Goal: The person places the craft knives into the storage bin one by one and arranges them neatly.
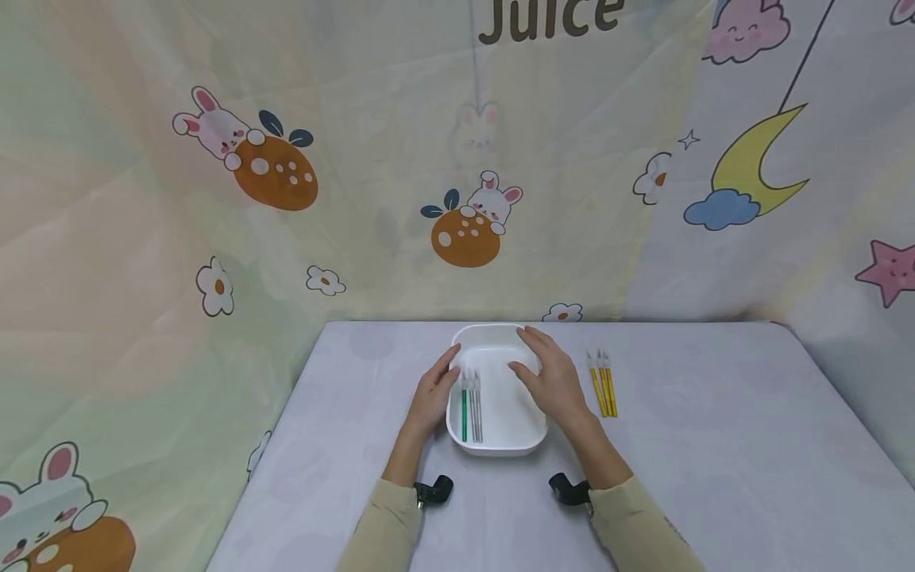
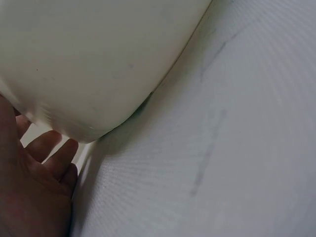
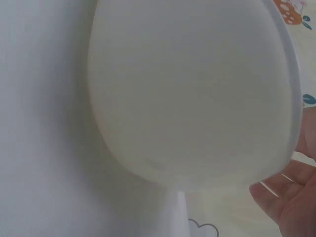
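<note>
A white rectangular tray with rounded corners [image 1: 503, 441] sits on the table between both hands. Inside, along its left side, lie a slim green pen-like stick [image 1: 464, 413] and several silver ones [image 1: 477, 409], all with pale pointed tips. My left hand [image 1: 431, 393] is at the tray's left wall, its fingers close along the outside and the thumb near the rim; the left wrist view shows these fingertips right at the wall. At the far right corner, my right hand [image 1: 557, 381] spreads its thumb and fingers over the rim, with nothing gripped between them.
To the right of the tray, three yellow pen-like sticks [image 1: 604, 385] with pale tips lie side by side on the white-covered table [image 1: 715, 445]. A cloth backdrop [image 1: 386, 143] printed with rabbits and flowers hangs behind the table's far edge. Each wrist wears a black camera [image 1: 434, 490].
</note>
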Tool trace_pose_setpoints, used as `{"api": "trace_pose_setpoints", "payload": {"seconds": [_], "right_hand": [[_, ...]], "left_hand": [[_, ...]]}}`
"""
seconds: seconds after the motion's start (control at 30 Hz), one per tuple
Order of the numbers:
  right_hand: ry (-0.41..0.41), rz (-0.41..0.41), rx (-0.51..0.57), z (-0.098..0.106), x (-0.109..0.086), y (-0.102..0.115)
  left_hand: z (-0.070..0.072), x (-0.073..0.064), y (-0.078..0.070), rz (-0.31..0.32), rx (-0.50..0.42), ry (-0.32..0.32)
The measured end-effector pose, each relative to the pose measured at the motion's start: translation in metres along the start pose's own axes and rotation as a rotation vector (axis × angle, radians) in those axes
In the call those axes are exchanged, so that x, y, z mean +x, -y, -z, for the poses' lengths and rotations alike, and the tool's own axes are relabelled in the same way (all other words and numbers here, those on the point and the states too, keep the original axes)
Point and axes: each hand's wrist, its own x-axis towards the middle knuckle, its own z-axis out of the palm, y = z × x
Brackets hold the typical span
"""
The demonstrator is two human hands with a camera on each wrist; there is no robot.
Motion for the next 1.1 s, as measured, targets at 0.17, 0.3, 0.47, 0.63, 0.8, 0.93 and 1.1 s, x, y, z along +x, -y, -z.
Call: {"api": "trace_pose_setpoints", "payload": {"seconds": [0.17,0.3,0.47,0.63,0.8,0.93,1.1], "right_hand": [[-0.018,0.003,0.007,0.005,0.001,-0.007],[-0.021,-0.018,0.014,0.009,0.002,-0.01],[-0.013,-0.053,0.015,0.014,0.003,-0.014],[-0.03,-0.049,0.016,0.018,0.004,-0.022],[-0.043,-0.061,0.019,0.023,0.004,-0.029],[-0.062,-0.054,0.018,0.029,0.004,-0.035],[-0.09,-0.029,0.03,0.035,0.005,-0.042]], "left_hand": [[0.0,0.001,0.0,0.009,0.003,-0.003],[0.0,0.001,0.001,0.008,0.004,-0.003],[0.0,0.001,0.002,0.006,0.003,-0.002],[0.0,0.001,0.002,-0.001,-0.005,-0.003],[0.0,0.0,0.002,-0.005,-0.002,-0.009],[-0.001,-0.001,0.001,0.003,0.006,-0.011],[-0.001,-0.001,0.001,0.0,0.008,-0.012]]}}
